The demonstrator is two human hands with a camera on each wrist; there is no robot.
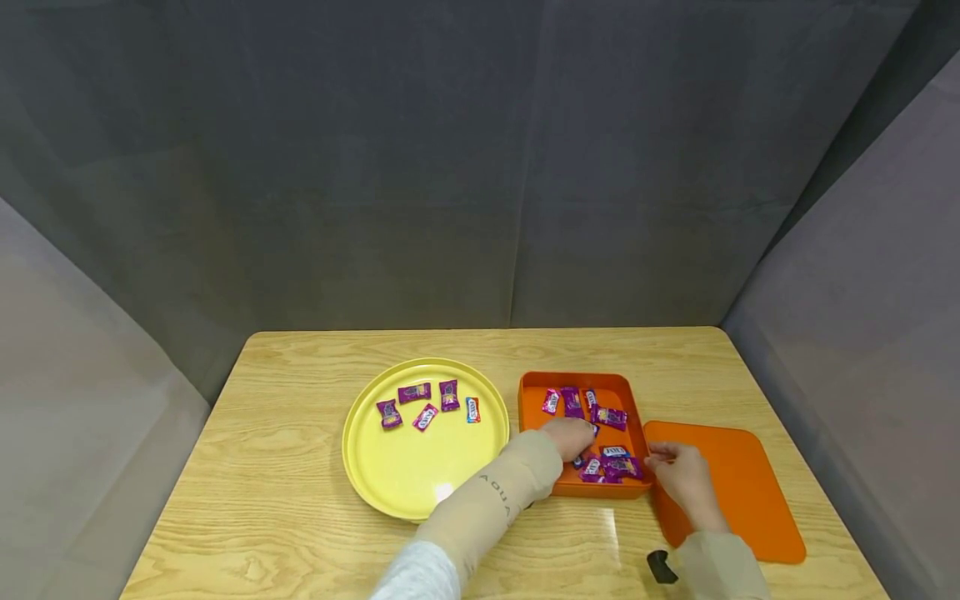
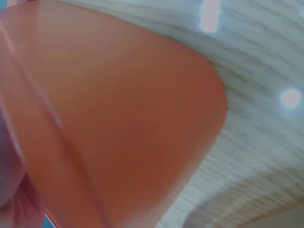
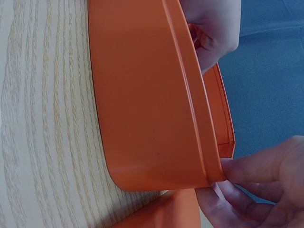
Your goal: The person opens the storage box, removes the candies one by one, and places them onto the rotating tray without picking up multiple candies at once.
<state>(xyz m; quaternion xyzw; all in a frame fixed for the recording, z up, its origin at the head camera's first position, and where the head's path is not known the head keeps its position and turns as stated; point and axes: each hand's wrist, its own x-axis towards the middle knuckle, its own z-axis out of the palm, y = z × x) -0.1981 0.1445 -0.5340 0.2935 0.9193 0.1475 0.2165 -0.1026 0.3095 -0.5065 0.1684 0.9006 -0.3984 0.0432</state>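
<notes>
My left hand (image 1: 570,437) reaches down into an orange box (image 1: 600,490) that holds several small wrapped candies (image 1: 611,417), purple, pink and blue. Its fingertips are hidden behind the box wall in the left wrist view and the right wrist view, and I cannot tell whether they grip a candy. At the box's right side, my right hand (image 1: 681,477) pinches the rim between thumb and fingers, as the right wrist view shows with the thumb (image 3: 256,166) over the edge. The box stands on the wooden table.
A round yellow tray (image 1: 408,479) left of the box carries several wrapped candies (image 1: 414,392) near its far side. A flat orange lid (image 1: 750,492) lies right of the box, partly under my right hand. Dark cloth (image 1: 390,167) hangs behind the table (image 1: 247,467).
</notes>
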